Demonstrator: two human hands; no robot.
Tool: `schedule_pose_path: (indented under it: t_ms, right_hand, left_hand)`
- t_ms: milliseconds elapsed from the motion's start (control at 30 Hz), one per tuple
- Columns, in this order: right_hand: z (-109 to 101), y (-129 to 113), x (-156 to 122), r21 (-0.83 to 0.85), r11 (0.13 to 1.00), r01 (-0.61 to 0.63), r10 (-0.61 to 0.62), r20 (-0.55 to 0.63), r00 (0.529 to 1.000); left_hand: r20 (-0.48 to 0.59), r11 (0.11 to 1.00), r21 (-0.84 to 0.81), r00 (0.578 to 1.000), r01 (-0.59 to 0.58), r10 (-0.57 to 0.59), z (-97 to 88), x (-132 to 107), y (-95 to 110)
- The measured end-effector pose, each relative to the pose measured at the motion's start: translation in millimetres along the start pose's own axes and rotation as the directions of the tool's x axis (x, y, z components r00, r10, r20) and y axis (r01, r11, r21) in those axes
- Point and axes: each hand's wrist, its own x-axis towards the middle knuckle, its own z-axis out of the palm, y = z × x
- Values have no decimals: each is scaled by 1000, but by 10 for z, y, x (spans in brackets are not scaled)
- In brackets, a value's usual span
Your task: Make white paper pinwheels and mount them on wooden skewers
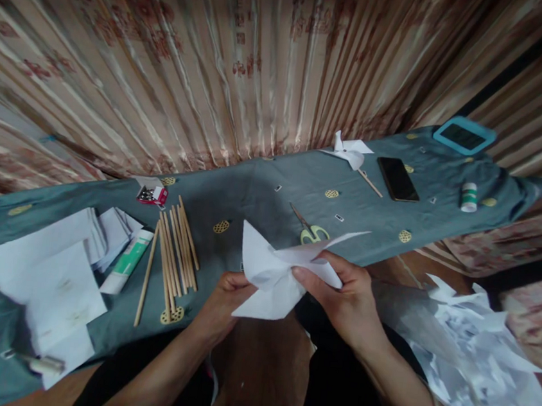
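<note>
A white paper pinwheel (275, 287), its corners folded in toward the middle, is held up over the table's front edge. My left hand (228, 298) pinches its left side between thumb and fingers. On the right, my right hand (344, 295) grips the paper, the thumb pressed near the pinwheel's centre and the fingers behind it. Just beyond the paper lie scissors (313, 233) with pale green handles. A bundle of wooden sticks (176, 251) rests left of my hands. Farther back is another paper pinwheel (348, 152) on a stick.
Left on the cloth-covered table (252, 194) are paper sheets (63, 291), a green-and-white glue tube (128, 260) and a small red box (152, 194) of pins. A phone (398, 179), a glue stick (469, 197) and a blue-framed device (464, 135) lie right. Folded papers (478, 354) fill a bag below right.
</note>
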Motion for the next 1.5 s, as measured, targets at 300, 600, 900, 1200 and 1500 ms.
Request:
schedule_pose_path:
  t_ms: [300,600,900,1200,1500]
  right_hand:
    - [56,324,286,359,894,-268,290,-7,957]
    - [163,479,330,409,878,-249,272,1,962]
    - [218,252,185,473,857,-206,212,41,976]
    - [224,73,133,386,922,-37,38,5,999]
    - [258,-1,139,377,926,19,-34,33,999]
  left_hand:
    - [-25,975,153,985,-162,168,65,89,57]
    - [-81,929,256,952,-265,294,5,73,53]
    - [67,620,536,761,-573,646,40,-254,360]
    - [363,73,700,442,-711,820,76,-515,530]
    - [394,22,696,407,-718,824,104,-557,511]
